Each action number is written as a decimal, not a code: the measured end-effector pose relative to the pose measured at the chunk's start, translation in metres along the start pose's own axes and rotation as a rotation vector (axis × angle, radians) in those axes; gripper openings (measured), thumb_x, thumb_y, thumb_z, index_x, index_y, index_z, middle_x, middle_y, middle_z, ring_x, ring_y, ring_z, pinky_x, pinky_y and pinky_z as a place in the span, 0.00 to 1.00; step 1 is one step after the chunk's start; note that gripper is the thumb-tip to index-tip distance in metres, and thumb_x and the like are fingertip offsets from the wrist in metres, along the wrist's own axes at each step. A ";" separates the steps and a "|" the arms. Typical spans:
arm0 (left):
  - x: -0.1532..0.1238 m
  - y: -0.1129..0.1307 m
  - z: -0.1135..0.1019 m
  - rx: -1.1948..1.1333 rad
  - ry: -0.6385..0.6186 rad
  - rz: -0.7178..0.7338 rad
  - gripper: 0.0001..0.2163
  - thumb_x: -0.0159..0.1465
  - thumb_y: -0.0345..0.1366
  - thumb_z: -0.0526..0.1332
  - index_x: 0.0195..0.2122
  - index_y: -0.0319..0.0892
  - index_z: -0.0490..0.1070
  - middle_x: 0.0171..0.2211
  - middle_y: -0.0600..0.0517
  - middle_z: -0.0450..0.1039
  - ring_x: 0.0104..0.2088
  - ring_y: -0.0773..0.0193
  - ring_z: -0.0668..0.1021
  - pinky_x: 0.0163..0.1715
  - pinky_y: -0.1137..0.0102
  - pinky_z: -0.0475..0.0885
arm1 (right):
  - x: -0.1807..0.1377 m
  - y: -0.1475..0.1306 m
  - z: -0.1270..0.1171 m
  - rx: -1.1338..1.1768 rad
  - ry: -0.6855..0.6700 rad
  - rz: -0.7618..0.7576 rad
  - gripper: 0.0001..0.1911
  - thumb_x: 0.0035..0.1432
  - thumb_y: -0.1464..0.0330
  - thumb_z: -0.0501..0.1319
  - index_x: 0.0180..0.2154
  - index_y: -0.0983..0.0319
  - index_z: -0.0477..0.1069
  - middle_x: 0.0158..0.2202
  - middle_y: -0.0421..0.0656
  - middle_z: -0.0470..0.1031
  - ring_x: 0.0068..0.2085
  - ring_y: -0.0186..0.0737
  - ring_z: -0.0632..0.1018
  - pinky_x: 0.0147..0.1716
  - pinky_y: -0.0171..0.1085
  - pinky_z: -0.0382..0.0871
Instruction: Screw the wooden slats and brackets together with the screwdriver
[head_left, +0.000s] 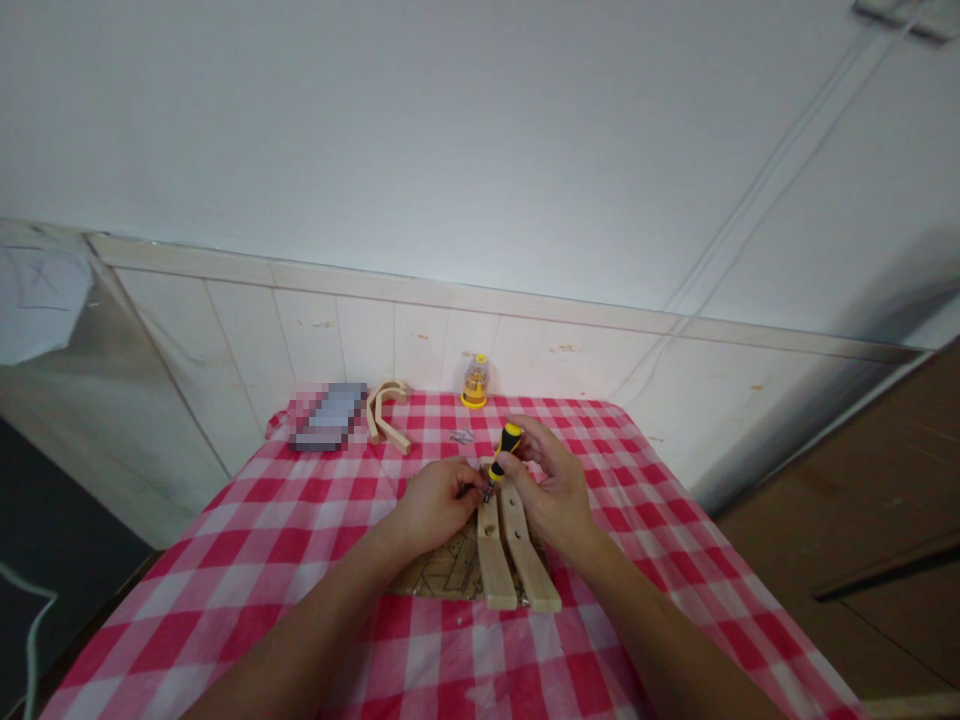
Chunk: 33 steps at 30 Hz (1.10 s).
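Observation:
A yellow and black screwdriver (506,447) is gripped in my right hand (553,482), tilted with its tip down. That tip meets the far part of the left wooden piece (495,570), a pale curved leg with holes in it. My left hand (442,503) has its fingers pinched together beside the tip; whatever they hold is too small to make out. A second curved wooden piece (534,575) lies just to the right, also with holes. Under both is a brown printed sheet (442,572).
At the table's far edge stands a yellow-capped clear container (475,383). Small metal pieces (461,436) lie nearer. Curved wooden parts (390,430) and a blurred-out flat grey object (330,418) are at the back left. A checked red and white cloth (300,560) covers the table.

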<state>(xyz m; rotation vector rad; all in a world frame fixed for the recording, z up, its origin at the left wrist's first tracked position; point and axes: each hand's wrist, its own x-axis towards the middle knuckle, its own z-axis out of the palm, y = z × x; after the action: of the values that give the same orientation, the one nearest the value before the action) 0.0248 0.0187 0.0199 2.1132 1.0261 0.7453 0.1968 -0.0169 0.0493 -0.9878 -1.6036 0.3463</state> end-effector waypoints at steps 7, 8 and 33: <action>0.000 0.000 0.001 0.005 0.004 -0.018 0.11 0.61 0.29 0.58 0.35 0.42 0.81 0.37 0.48 0.81 0.39 0.59 0.80 0.41 0.68 0.74 | -0.002 0.001 0.000 -0.026 0.002 -0.008 0.18 0.62 0.67 0.64 0.54 0.54 0.73 0.40 0.41 0.81 0.37 0.39 0.82 0.38 0.38 0.78; 0.000 0.000 0.001 0.007 0.002 -0.016 0.11 0.61 0.29 0.58 0.35 0.41 0.81 0.36 0.48 0.81 0.38 0.59 0.80 0.40 0.68 0.74 | -0.003 0.001 0.000 -0.029 0.005 -0.009 0.18 0.63 0.68 0.64 0.54 0.54 0.72 0.41 0.41 0.81 0.38 0.40 0.82 0.39 0.38 0.78; 0.001 -0.001 -0.001 0.026 -0.002 -0.021 0.10 0.61 0.30 0.58 0.35 0.43 0.81 0.37 0.48 0.81 0.38 0.57 0.80 0.41 0.66 0.73 | -0.014 -0.013 -0.002 -0.018 -0.015 -0.113 0.18 0.62 0.69 0.62 0.53 0.54 0.71 0.40 0.44 0.79 0.35 0.40 0.81 0.36 0.39 0.78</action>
<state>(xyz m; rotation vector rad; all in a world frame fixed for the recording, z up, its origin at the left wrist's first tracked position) 0.0241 0.0199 0.0198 2.1221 1.0601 0.7232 0.1932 -0.0360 0.0491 -0.9053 -1.6714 0.2627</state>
